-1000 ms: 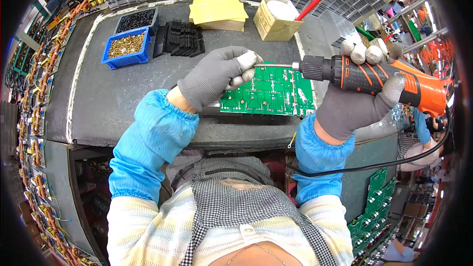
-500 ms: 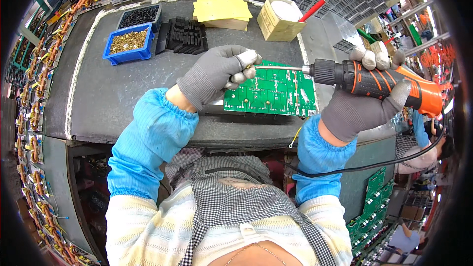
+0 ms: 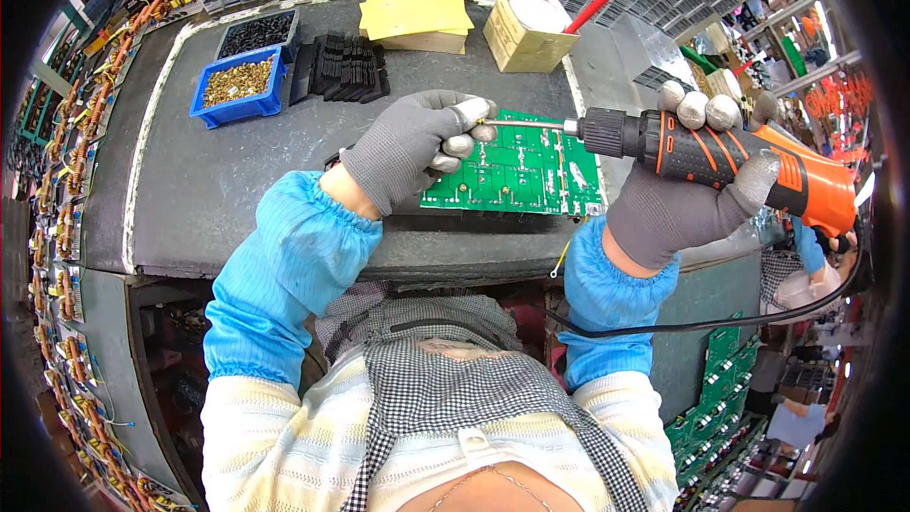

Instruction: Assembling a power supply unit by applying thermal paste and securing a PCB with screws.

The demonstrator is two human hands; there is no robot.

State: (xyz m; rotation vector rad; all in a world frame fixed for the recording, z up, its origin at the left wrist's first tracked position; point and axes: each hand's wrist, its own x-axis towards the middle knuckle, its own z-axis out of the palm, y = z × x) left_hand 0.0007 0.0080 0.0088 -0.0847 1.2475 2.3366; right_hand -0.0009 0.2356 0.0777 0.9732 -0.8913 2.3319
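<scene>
My right hand [image 3: 678, 213], in a grey glove with pale fingertips, grips a black-and-orange electric screwdriver [image 3: 706, 154] held level. Its long metal bit [image 3: 526, 124] points left, above a green circuit board [image 3: 517, 180] on the bench. At the bit's tip, my gloved left hand [image 3: 408, 147] is closed in a pinch on a small brass-coloured screw [image 3: 481, 121], mostly hidden by the fingertips. The left hand covers the board's upper left corner. A few screw heads show on the board.
At the back left stand a blue bin [image 3: 223, 115] of brass-coloured screws, a bin of black parts [image 3: 258, 34] and stacked black plates [image 3: 346, 68]. Yellow sheets [image 3: 417, 17] and a wooden box [image 3: 519, 45] stand farther back. A black cord [image 3: 664, 328] loops at right.
The screwdriver and my right hand have shifted slightly left. My left hand stays pinched at the bit's tip. The view has shifted a little.
</scene>
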